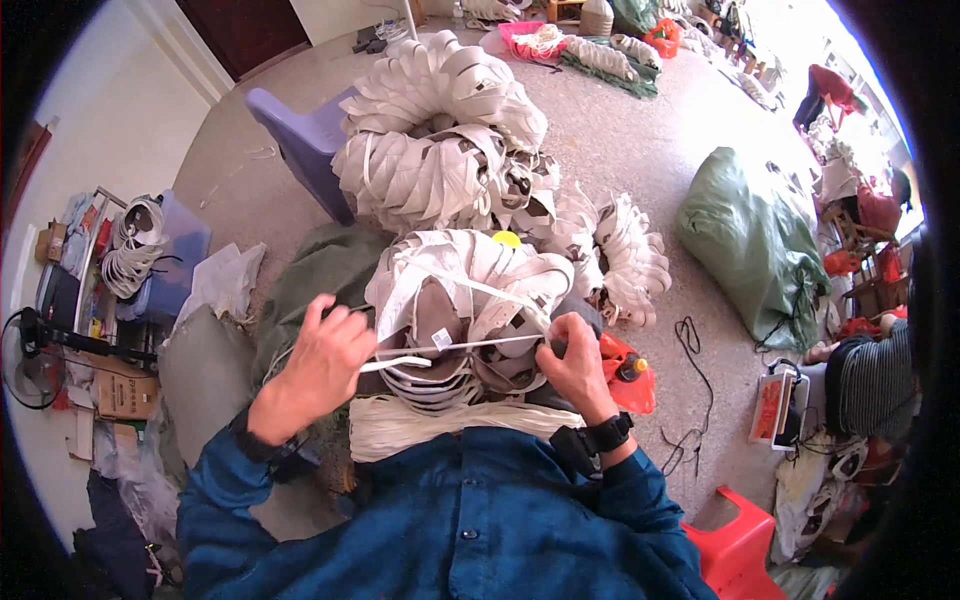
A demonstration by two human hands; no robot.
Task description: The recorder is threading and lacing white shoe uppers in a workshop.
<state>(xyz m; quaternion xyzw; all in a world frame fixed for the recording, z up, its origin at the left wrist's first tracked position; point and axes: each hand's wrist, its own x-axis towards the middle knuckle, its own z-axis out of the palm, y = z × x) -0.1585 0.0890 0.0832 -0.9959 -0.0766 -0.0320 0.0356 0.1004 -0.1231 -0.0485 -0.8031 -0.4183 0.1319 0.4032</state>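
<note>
A thin white shoelace (490,343) runs taut between my two hands, in front of my chest. My left hand (322,358) is closed around one end. Opposite it, my right hand (580,368) pinches the lace with thumb and fingers. Just beyond and below the lace lies a heap of white and grey shoe uppers (435,315), with a small white label on one. Several uppers are stacked edge on edge at its near side. Across my lap rests a bundle of long cream-white laces (400,425). Exactly where the lace enters the uppers I cannot tell.
Rings of stacked uppers (430,175) are piled beyond, against a purple chair (290,140). To the right are a green sack (750,240), a black cord (700,380), a red stool (735,545) and an orange bag (630,385) holding a bottle. Other people sit at far right.
</note>
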